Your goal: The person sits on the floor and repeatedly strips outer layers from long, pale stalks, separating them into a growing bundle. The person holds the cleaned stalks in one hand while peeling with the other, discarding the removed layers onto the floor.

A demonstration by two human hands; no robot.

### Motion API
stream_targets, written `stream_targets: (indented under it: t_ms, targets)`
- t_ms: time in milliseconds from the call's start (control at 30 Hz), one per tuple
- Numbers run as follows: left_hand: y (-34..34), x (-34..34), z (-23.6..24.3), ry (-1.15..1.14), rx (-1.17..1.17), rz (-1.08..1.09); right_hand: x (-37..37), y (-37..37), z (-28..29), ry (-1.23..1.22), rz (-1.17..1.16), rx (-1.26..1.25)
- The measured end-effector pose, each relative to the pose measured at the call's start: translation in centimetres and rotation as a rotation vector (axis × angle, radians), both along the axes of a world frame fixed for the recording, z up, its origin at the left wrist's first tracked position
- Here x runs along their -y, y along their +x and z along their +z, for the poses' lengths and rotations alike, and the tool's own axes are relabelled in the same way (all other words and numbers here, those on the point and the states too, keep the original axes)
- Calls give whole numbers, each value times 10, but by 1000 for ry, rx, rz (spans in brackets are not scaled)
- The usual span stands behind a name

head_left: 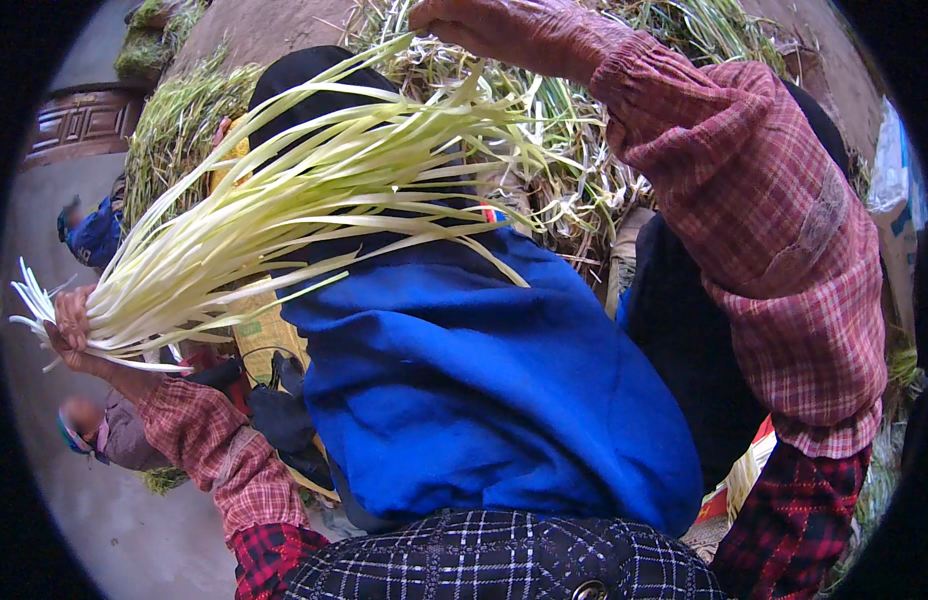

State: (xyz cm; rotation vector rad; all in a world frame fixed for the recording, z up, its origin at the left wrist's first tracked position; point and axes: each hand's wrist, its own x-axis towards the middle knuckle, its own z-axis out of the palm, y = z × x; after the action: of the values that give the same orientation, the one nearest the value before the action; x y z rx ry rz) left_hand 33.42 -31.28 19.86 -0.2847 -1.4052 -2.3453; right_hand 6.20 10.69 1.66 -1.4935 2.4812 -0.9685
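Note:
A long bunch of pale yellow-green blanched chives stretches from the far left across my lap. My left hand is closed around its white stem ends, and the leaf tips fan out loosely to the right. At the top edge is my right hand, fingers together and partly cut off by the frame. One long leaf tip reaches close to these fingers; whether they grip it is hidden. A blue apron covers my lap beneath the leaves.
Heaps of green and withered leaves lie beyond my knees, with another leafy pile to the left. Two other people sit at the left, one in blue, one in greyish purple. A yellow printed sack lies beside my leg.

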Motion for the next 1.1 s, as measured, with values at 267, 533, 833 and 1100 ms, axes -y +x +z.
stream_targets:
  t_ms: [267, 533, 833, 1100]
  targets:
    - [7, 18, 0, -26, 2, 65, -31, -6, -2, 82, -98, -43]
    - [15, 39, -14, 31, 60, 72, -58, 2, 18, 114, -183, -88]
    - [19, 52, -20, 123, 79, -104, -50, 28, 34, -123, -53, 7]
    - [24, 53, -22, 146, 140, 14, -33, 34, 24, -173, 19, 28]
